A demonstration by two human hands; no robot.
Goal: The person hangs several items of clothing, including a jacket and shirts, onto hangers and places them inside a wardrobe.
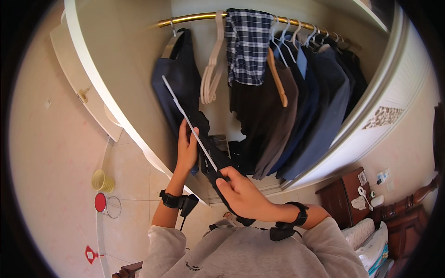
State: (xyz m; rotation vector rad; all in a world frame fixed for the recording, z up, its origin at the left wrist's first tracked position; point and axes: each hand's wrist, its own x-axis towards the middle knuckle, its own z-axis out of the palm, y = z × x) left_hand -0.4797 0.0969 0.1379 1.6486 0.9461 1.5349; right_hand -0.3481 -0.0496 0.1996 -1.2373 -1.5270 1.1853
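My left hand (188, 147) is raised at the wardrobe's left side, its fingers closed around a slim white clothes hanger (196, 133). Lower and to the right, my right hand (240, 191) grips the hanger's near end together with a black garment (215, 153). The garment hangs along the hanger; its full shape cannot be told. Beyond my left hand, a dark jacket (177, 73) hangs from a gold rail (194, 17). Several pale hangers (211, 76) hang beside it, then a folded plaid cloth (248, 45).
Dark clothes (313, 90) crowd the rail's right half, with a wooden hanger (277, 78) among them. The wardrobe's side panel (114, 104) stands at left, its sliding door (379, 100) at right. A nightstand (342, 198) and a yellow basket (103, 181) are lower down.
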